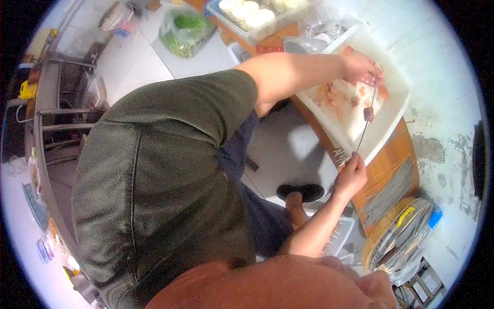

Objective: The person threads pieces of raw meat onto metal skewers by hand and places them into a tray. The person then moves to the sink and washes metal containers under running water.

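My right hand (pixel 351 175) is closed round the lower end of a thin metal skewer (pixel 363 136), which slants up over a white plastic tub (pixel 396 110). A dark red piece of meat (pixel 368 114) is threaded partway along the skewer. At its upper end, my left hand (pixel 362 69) has its fingers pinched on a pale piece of meat (pixel 378 72). Where the skewer's tip lies in that piece is hidden by the fingers. Inside the tub are scattered meat scraps (pixel 332 91) and reddish juice. Several skewer ends (pixel 340 156) stick out beside the tub, near my right hand.
Loose metal skewers (pixel 388 190) lie in a pile on the wooden table (pixel 399 147). Close by stands a round wooden-rimmed container (pixel 378 242). A tub of white round items (pixel 247 15) and a bag of greens (pixel 186 33) are at upper left. The wall borders the table's far side.
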